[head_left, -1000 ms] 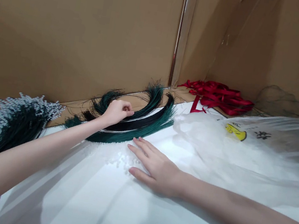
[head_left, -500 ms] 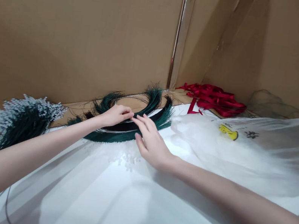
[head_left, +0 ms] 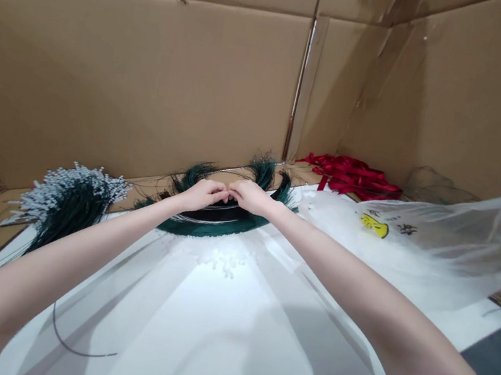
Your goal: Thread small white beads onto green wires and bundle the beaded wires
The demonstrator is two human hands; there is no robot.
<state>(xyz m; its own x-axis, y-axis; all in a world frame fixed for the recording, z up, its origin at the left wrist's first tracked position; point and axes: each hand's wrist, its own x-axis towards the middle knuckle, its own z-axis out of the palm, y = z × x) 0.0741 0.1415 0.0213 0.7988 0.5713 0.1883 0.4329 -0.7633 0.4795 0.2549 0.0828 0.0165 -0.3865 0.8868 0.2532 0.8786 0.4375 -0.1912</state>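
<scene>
My left hand (head_left: 201, 194) and my right hand (head_left: 251, 197) meet fingertip to fingertip over a curved bundle of dark green wires (head_left: 220, 221) lying against the cardboard wall. Both hands are closed in a pinch on strands of that bundle. The bundle arcs behind and below the hands, its frayed ends sticking up near the wall. My forearms stretch out over a white sheet covered with clear plastic film (head_left: 216, 335). A little heap of small white beads (head_left: 223, 264) lies on the sheet just short of the bundle.
A bunch of white-tipped green stems (head_left: 68, 199) lies at the left. Red ribbons (head_left: 353, 174) are piled in the far right corner. A clear plastic bag with a yellow mark (head_left: 414, 240) lies at the right. Cardboard walls (head_left: 130, 71) close the back and right. A loose dark wire (head_left: 74, 347) curls on the sheet.
My right hand left the white sheet, moved forward to the green wire bundle and closed beside my left hand. The view has tilted upward a little.
</scene>
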